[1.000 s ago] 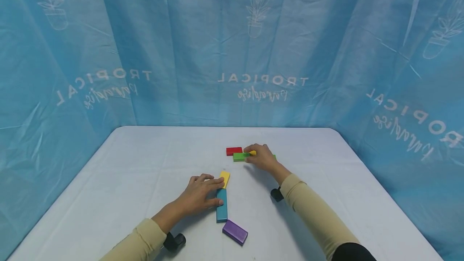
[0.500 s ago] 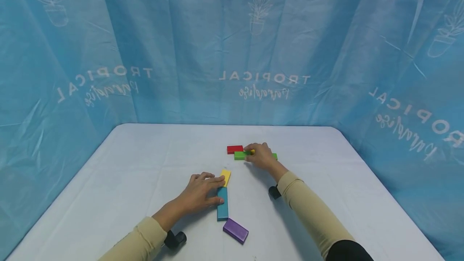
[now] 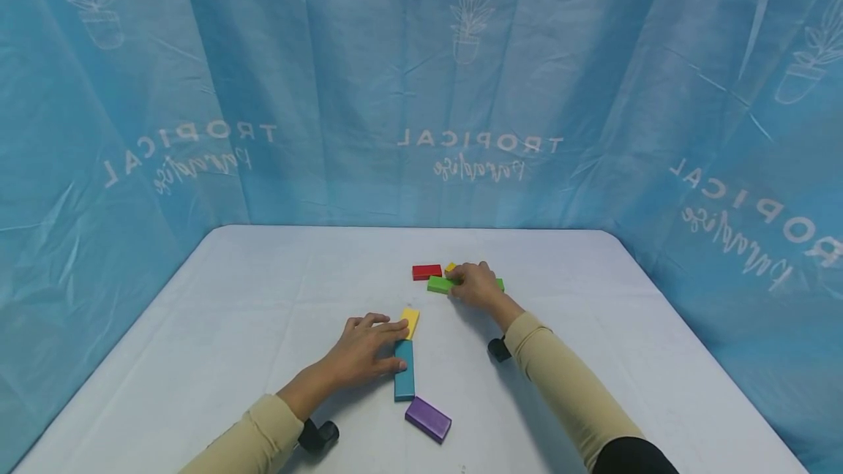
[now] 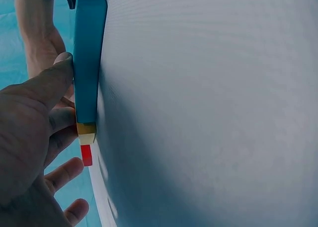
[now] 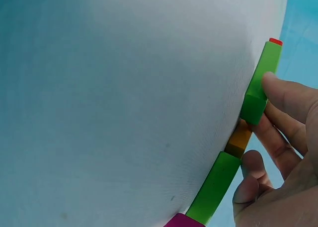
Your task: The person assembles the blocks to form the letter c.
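In the head view my right hand (image 3: 477,285) pinches a green block (image 3: 439,284) at the back of the table, thumb on its near side (image 5: 261,90) in the right wrist view. A yellow block (image 3: 451,267) shows just behind the fingers, mostly hidden. A second green block (image 5: 213,187) lies past a yellow-orange block (image 5: 238,139). My left hand (image 3: 364,351) rests with fairly straight fingers on a yellow block (image 3: 411,322) and a teal block (image 3: 405,379), which lie end to end. The thumb touches the teal block's side (image 4: 87,63).
A red block (image 3: 426,271) lies left of the green one. Close to the teal block's near end is a purple block (image 3: 428,420), set at an angle. A magenta block (image 5: 185,221) touches the second green block. Blue curtains (image 3: 342,93) surround the white table (image 3: 263,298).
The green block under my right hand has turned slightly and shifted a little right. The yellow block there now shows farther back and left, beyond the fingers. My left hand stays put.
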Demonstrator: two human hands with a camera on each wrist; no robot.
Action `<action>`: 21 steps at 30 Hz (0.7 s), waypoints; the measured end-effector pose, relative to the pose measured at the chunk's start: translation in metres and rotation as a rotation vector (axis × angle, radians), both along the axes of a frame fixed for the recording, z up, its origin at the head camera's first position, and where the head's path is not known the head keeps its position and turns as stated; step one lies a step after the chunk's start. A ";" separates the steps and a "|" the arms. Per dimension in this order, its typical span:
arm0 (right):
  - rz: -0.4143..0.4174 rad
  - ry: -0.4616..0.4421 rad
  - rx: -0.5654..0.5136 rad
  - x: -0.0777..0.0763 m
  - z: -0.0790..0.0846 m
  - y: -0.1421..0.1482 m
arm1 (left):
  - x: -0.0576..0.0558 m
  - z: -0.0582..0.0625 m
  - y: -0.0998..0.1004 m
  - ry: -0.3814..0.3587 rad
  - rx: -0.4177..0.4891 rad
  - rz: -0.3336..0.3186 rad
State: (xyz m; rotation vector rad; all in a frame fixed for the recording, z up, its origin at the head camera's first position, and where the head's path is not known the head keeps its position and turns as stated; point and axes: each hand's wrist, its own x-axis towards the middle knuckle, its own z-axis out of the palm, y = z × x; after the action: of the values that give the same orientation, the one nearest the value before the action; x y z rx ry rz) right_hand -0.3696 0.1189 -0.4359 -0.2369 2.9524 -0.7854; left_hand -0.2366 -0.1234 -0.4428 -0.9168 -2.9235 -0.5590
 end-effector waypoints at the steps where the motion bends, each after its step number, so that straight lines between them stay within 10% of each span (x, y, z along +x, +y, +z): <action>1: 0.002 0.002 0.006 0.000 0.000 0.000 | 0.000 0.000 0.000 -0.002 0.001 0.000; 21: 0.069 0.038 -0.063 0.009 0.000 0.005 | 0.001 0.000 -0.002 -0.008 0.026 -0.019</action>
State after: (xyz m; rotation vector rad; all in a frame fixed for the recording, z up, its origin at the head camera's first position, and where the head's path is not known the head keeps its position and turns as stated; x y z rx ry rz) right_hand -0.3607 0.1241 -0.4358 -0.3592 2.9396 -0.8758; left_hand -0.2354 -0.1250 -0.4423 -0.9431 -2.9098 -0.6017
